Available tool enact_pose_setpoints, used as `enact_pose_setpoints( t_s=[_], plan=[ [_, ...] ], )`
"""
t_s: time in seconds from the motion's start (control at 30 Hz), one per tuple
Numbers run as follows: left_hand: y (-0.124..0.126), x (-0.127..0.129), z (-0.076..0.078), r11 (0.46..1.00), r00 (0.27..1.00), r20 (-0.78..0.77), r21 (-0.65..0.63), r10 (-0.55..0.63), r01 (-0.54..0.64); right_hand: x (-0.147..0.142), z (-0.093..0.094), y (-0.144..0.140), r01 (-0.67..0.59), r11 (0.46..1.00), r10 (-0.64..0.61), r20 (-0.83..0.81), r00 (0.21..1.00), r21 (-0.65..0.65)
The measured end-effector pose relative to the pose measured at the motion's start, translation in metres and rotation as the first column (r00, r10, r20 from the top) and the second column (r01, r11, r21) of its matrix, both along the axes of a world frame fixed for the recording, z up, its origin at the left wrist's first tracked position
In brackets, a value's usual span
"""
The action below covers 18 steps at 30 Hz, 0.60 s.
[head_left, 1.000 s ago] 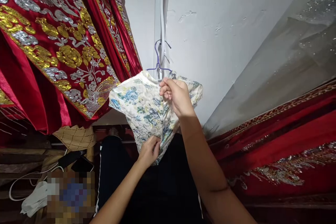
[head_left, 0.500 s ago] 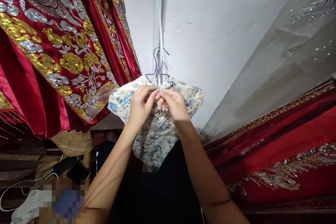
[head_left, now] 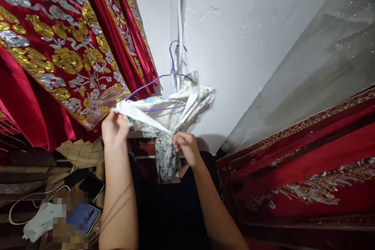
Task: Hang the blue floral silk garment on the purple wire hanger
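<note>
A white garment with a blue floral print (head_left: 168, 156) hangs from a purple wire hanger (head_left: 149, 83), which hooks at a pale vertical strip on the wall. My left hand (head_left: 115, 127) grips the garment's left shoulder near the hanger's end; its fingers are closed on the cloth. Lower down, my right hand (head_left: 186, 144) pinches the front opening at the bottom of the neckline. Between the hands the neckline is stretched open, showing the white inside and the hanger's lower bar. The garment's body hangs bunched below.
Red embroidered cloth with gold and silver figures (head_left: 67, 58) hangs at the left. More red beaded fabric (head_left: 307, 172) and clear plastic sheeting (head_left: 278, 101) are on the right. A phone (head_left: 91, 186), a white cable and a tan cap-like item (head_left: 82, 154) lie lower left.
My hands have moved apart from the collar, the left one to the left shoulder and the right one downward. The neckline has been pulled open and the hanger's left arm is exposed.
</note>
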<state>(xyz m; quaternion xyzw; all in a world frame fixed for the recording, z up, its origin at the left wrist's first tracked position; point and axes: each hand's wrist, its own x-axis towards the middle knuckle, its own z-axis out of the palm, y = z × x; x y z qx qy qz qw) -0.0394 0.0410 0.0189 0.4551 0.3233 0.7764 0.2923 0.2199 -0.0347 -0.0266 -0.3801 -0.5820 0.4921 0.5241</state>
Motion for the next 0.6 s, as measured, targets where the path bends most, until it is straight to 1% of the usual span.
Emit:
enact_pose_setpoints(
  t_s=[0.07,0.13,0.17,0.2,0.23,0.27,0.3,0.33,0.37,0.4,0.43,0.47,0.5,0.53,0.57,0.6],
  plan=[
    [-0.014,0.010,-0.036,0.989,0.996,0.074,-0.129,-0.057,0.067,0.001,-0.007,-0.015,-0.014,0.999,0.013,-0.032,0.999,-0.042],
    [-0.033,0.034,-0.069,0.968,0.985,0.148,-0.222,-0.084,0.116,0.004,-0.011,-0.024,-0.018,0.997,0.014,-0.059,0.998,-0.070],
    [-0.041,0.049,-0.083,0.950,0.976,0.196,-0.277,-0.094,0.147,0.006,-0.012,-0.028,-0.029,0.996,0.024,-0.062,0.998,-0.080],
    [-0.049,0.063,-0.093,0.919,0.947,0.317,-0.355,-0.055,0.173,0.009,-0.013,-0.030,-0.047,0.995,0.042,-0.052,0.998,-0.090],
    [-0.055,0.077,-0.100,0.892,0.923,0.384,-0.412,-0.016,0.187,0.013,-0.014,-0.031,-0.075,0.992,0.072,-0.028,0.997,-0.102],
    [-0.060,0.088,-0.104,0.869,0.902,0.432,-0.452,0.015,0.202,0.017,-0.014,-0.031,-0.106,0.987,0.107,0.007,0.994,-0.119],
    [-0.063,0.098,-0.103,0.856,0.888,0.458,-0.470,0.030,0.214,0.021,-0.014,-0.030,-0.133,0.981,0.140,0.047,0.989,-0.139],
    [-0.066,0.104,-0.099,0.859,0.888,0.459,-0.462,0.018,0.222,0.024,-0.015,-0.029,-0.135,0.979,0.149,0.085,0.985,-0.155],
    [-0.069,0.109,-0.093,0.871,0.893,0.450,-0.434,-0.013,0.231,0.028,-0.016,-0.028,-0.098,0.983,0.117,0.117,0.986,-0.156],
    [-0.073,0.112,-0.084,0.885,0.899,0.434,-0.394,-0.060,0.249,0.030,-0.016,-0.026,-0.025,0.990,0.044,0.141,0.989,-0.136],
    [-0.077,0.114,-0.075,0.896,0.905,0.411,-0.350,-0.115,0.272,0.032,-0.016,-0.025,0.072,0.993,-0.056,0.151,0.987,-0.098],
    [-0.082,0.116,-0.065,0.903,0.911,0.375,-0.308,-0.174,0.299,0.033,-0.016,-0.025,0.168,0.985,-0.160,0.145,0.976,-0.047],
    [-0.088,0.119,-0.055,0.906,0.919,0.323,-0.277,-0.227,0.321,0.032,-0.014,-0.025,0.232,0.973,-0.230,0.132,0.964,0.003],
    [-0.094,0.122,-0.047,0.903,0.928,0.248,-0.260,-0.278,0.341,0.031,-0.012,-0.027,0.241,0.970,-0.244,0.116,0.963,0.039],
    [-0.101,0.126,-0.038,0.900,0.934,0.154,-0.255,-0.324,0.354,0.029,-0.009,-0.029,0.193,0.980,-0.197,0.101,0.975,0.054],
    [-0.106,0.130,-0.031,0.899,0.933,0.045,-0.254,-0.357,0.356,0.026,-0.004,-0.032,0.107,0.993,-0.111,0.085,0.990,0.050]
  ],
)
